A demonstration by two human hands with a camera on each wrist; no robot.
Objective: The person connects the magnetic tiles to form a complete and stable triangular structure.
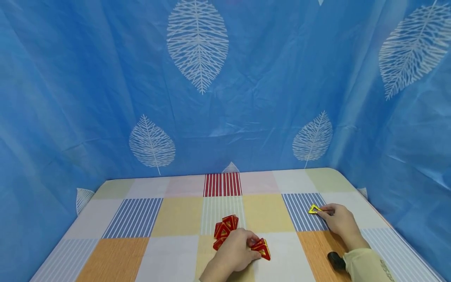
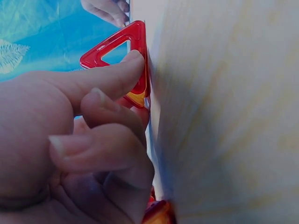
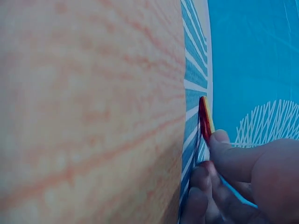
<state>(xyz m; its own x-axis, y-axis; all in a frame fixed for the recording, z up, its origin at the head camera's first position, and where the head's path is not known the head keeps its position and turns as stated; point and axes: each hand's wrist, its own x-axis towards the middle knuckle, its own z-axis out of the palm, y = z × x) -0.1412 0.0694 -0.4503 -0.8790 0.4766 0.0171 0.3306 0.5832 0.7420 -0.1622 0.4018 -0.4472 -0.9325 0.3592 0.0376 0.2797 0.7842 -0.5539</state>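
Observation:
Near the front middle of the table, my left hand pinches red triangular tiles with yellowish parts, standing near the cloth. In the left wrist view the thumb presses on a red triangular tile with an open centre; how many lie behind it is hidden. My right hand, further right, grips a yellow triangular tile by one corner over the blue striped square. That tile appears edge-on in the right wrist view, red on one side and yellow on the other.
Several more red triangular tiles lie in a cluster just left of and beyond my left hand, partly covered by it. A patchwork tablecloth covers the table. Blue curtains with white leaves hang behind and at both sides.

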